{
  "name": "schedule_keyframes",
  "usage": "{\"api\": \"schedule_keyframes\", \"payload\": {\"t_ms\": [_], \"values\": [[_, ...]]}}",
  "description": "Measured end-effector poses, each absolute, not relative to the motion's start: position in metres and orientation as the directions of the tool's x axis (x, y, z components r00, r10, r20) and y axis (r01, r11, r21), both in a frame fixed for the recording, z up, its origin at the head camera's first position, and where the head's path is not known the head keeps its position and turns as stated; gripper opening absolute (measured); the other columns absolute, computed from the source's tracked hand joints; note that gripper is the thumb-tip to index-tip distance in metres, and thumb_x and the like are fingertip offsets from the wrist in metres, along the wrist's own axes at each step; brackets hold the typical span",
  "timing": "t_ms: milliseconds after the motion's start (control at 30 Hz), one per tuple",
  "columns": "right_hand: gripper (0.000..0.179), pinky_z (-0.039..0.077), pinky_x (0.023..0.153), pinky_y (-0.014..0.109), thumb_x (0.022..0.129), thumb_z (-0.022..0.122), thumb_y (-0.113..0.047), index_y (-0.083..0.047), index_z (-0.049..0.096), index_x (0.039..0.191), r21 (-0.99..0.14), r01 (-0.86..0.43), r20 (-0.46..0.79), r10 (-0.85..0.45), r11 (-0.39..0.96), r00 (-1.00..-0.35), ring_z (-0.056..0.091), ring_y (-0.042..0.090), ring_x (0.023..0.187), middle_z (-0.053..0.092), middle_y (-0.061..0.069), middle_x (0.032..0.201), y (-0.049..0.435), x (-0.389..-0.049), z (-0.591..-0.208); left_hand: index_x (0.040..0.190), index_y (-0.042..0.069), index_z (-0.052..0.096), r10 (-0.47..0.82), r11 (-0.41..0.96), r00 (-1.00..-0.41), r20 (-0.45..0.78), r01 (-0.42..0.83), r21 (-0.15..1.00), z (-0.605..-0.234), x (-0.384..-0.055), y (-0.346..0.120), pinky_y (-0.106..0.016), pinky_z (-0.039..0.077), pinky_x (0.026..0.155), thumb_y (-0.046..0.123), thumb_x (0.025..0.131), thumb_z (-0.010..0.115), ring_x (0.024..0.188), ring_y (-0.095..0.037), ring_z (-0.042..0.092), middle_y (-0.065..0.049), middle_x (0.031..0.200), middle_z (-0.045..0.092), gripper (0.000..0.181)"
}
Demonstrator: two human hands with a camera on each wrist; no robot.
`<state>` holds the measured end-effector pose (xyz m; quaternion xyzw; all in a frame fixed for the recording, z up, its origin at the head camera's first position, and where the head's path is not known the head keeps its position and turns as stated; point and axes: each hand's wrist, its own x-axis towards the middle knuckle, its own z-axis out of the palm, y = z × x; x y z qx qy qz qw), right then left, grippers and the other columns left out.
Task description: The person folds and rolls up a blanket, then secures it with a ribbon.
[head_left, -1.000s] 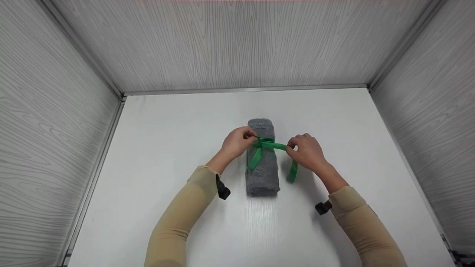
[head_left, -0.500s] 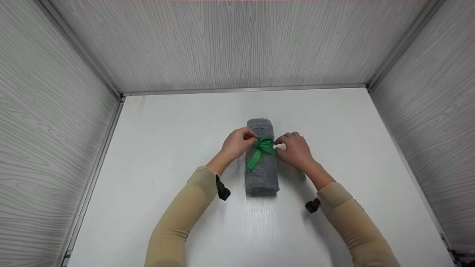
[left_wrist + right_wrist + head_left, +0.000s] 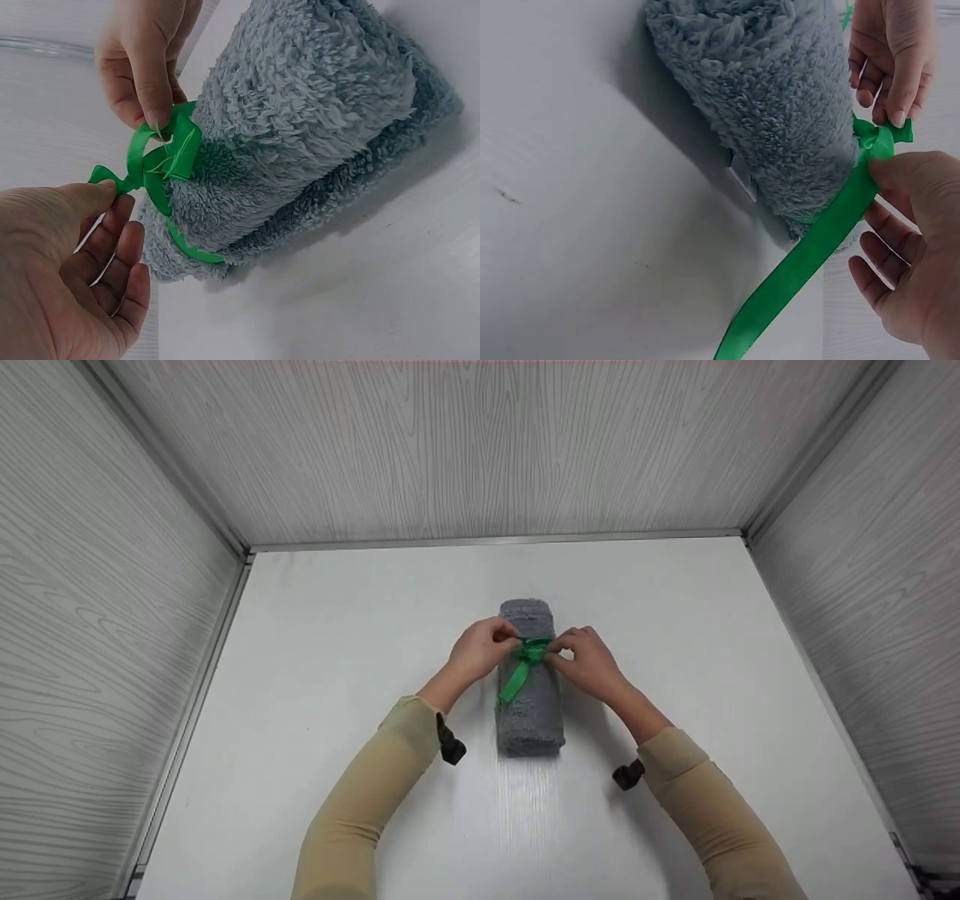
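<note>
A rolled grey towel [image 3: 529, 720] lies lengthwise on the white table, with a green ribbon [image 3: 515, 682] wrapped round it and crossed on top. My left hand [image 3: 477, 647], at the towel's left side, pinches a short piece of the ribbon between thumb and index finger. From the right, my right hand [image 3: 587, 661] pinches the ribbon beside the knot. In the left wrist view, a ribbon loop [image 3: 136, 154] stands up near the right thumb. A long ribbon tail [image 3: 795, 270] hangs from the right fingers in the right wrist view.
Grey wood-grained panels, including the back wall [image 3: 480, 450], enclose the white table [image 3: 360, 607] on three sides. A small pale label [image 3: 741, 180] sticks out from the towel's underside. Black wrist cameras, such as the one on the left [image 3: 451, 744], hang under both sleeves.
My right hand has moved left, from holding the ribbon out to the right, in to the knot. The stretched ribbon is now folded back near the knot. My left hand stays put, pinching.
</note>
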<state>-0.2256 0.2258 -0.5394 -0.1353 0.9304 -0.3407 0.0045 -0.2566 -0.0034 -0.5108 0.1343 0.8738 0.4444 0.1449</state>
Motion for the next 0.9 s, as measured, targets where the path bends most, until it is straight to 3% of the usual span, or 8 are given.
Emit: {"api": "schedule_keyframes", "payload": {"t_ms": [200,500,700,900], "values": [[0.016,0.046,0.079,0.040,0.099,0.070,-0.017,-0.010,0.074,0.113,-0.670,-0.185,0.078,-0.180,0.719,-0.981,0.055,0.023,0.090,0.067,0.005,0.096,0.222,-0.235,-0.536,0.115,0.014,0.071,0.359,0.579,-0.922,-0.141,0.102,0.809,-0.511,-0.256,-0.003,-0.035,0.053,0.086,0.025,0.104,0.064,0.101,-0.015,0.064,-0.001,0.109,0.068,0.017],[0.028,0.046,0.073,0.041,0.099,0.070,-0.012,-0.005,0.072,0.126,-0.620,-0.194,0.049,-0.209,0.760,-0.977,0.054,0.027,0.086,0.068,0.011,0.093,0.213,-0.249,-0.532,0.116,0.014,0.071,0.357,0.576,-0.922,-0.147,0.093,0.812,-0.511,-0.255,-0.002,-0.035,0.053,0.085,0.025,0.104,0.064,0.101,-0.016,0.064,-0.001,0.110,0.068,0.018],[0.024,0.050,0.077,0.043,0.097,0.070,-0.010,-0.004,0.074,0.120,-0.613,-0.187,0.024,-0.219,0.767,-0.976,0.057,0.029,0.090,0.070,0.012,0.097,0.212,-0.254,-0.532,0.116,0.013,0.071,0.358,0.572,-0.924,-0.134,0.104,0.814,-0.512,-0.256,-0.001,-0.035,0.053,0.085,0.024,0.103,0.066,0.100,-0.015,0.064,-0.001,0.109,0.068,0.018],[0.013,0.047,0.084,0.047,0.095,0.071,-0.013,-0.006,0.078,0.105,-0.572,-0.199,0.020,-0.229,0.796,-0.973,0.055,0.032,0.096,0.066,0.012,0.099,0.212,-0.258,-0.533,0.115,0.014,0.072,0.363,0.566,-0.923,-0.125,0.112,0.817,-0.513,-0.255,-0.001,-0.035,0.054,0.084,0.025,0.103,0.066,0.100,-0.015,0.064,-0.001,0.109,0.068,0.017]]}}
